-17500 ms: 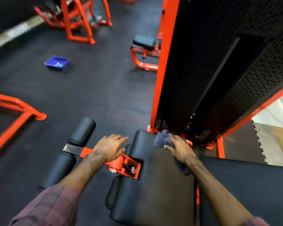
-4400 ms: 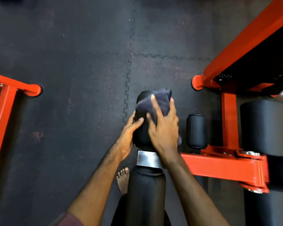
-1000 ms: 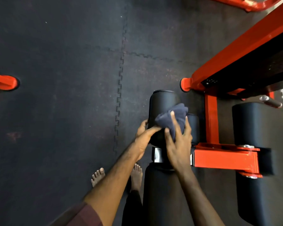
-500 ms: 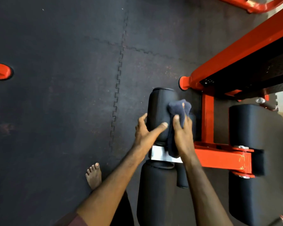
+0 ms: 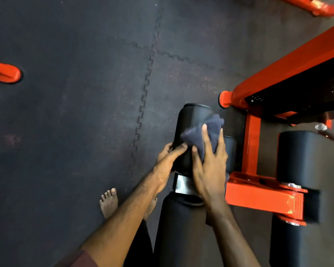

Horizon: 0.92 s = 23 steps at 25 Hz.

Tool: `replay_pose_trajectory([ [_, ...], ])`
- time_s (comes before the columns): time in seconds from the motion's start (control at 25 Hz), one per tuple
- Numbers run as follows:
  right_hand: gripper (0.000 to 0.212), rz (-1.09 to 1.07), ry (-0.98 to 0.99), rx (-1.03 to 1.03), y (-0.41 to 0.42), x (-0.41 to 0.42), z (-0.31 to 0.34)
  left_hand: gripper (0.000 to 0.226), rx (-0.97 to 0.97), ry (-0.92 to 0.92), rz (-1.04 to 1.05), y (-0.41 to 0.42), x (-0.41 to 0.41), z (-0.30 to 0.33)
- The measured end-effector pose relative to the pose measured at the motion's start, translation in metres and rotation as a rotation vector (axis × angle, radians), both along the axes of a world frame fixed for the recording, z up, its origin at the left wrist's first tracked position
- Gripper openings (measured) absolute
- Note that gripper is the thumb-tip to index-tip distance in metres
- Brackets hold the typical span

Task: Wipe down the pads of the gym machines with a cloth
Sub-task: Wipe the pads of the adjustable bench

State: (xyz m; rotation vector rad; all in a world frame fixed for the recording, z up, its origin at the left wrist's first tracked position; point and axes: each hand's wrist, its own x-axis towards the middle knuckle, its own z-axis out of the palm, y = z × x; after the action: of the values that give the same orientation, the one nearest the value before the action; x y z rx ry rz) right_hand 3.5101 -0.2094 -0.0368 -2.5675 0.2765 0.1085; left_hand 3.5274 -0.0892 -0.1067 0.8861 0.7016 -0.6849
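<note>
A black roller pad (image 5: 191,120) of the orange gym machine stands on end below me. A dark blue cloth (image 5: 204,132) lies over its upper right side. My right hand (image 5: 208,166) presses the cloth against the pad with spread fingers. My left hand (image 5: 166,162) holds the pad's left side, thumb across its front. A second black roller pad (image 5: 177,234) sits nearer to me, joined to the first by a silver bar (image 5: 181,186).
The orange machine frame (image 5: 258,195) and a larger black pad (image 5: 305,162) stand to the right. An orange foot (image 5: 6,72) of another machine is at the left. My bare feet (image 5: 109,203) stand on black interlocking floor mats (image 5: 85,112).
My right hand has slid the cloth from the pad's right edge back over its top front. My left hand has closed in against the pad's left side.
</note>
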Motion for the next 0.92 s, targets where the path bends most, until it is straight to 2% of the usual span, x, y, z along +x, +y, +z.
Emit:
replay_pose_trajectory([
  [0.12, 0.058, -0.060, 0.003, -0.035, -0.011, 0.078, -0.008, 0.059, 0.145, -0.040, 0.013, -0.009, -0.002, 0.011],
  [0.2, 0.057, -0.094, -0.026, 0.021, -0.015, 0.093, -0.009, 0.066, 0.259, -0.072, 0.044, -0.016, -0.003, 0.020],
  [0.32, 0.058, -0.130, -0.054, 0.151, -0.009, 0.028, -0.005, 0.082, 0.627, -0.133, -0.088, -0.030, -0.008, 0.031],
  [0.36, 0.056, -0.143, -0.031, 0.195, -0.006, 0.001, -0.002, 0.087, 0.691, -0.155, -0.141, -0.031, -0.008, 0.034],
  [0.44, 0.056, -0.122, -0.008, 0.204, -0.007, -0.010, 0.000, 0.090, 0.656, -0.157, -0.184, -0.027, -0.008, 0.030],
  [0.52, 0.057, -0.083, 0.009, 0.139, -0.011, 0.035, -0.003, 0.088, 0.534, -0.185, -0.257, -0.009, -0.007, 0.020],
  [0.64, 0.066, -0.102, 0.080, -0.164, 0.006, 0.084, -0.002, 0.088, 0.428, -0.258, -0.501, 0.030, -0.006, 0.017],
  [0.76, 0.080, 0.079, 0.076, -0.448, 0.031, 0.023, 0.010, 0.068, 0.641, -0.369, -0.770, 0.065, 0.006, 0.053],
  [0.84, 0.083, 0.199, 0.197, -0.431, 0.037, -0.017, 0.026, 0.058, 0.776, -0.450, -0.889, 0.091, 0.026, 0.090],
  [0.92, 0.080, 0.248, 0.348, -0.327, 0.031, -0.012, 0.042, 0.056, 0.838, -0.517, -0.928, 0.118, 0.054, 0.133],
])
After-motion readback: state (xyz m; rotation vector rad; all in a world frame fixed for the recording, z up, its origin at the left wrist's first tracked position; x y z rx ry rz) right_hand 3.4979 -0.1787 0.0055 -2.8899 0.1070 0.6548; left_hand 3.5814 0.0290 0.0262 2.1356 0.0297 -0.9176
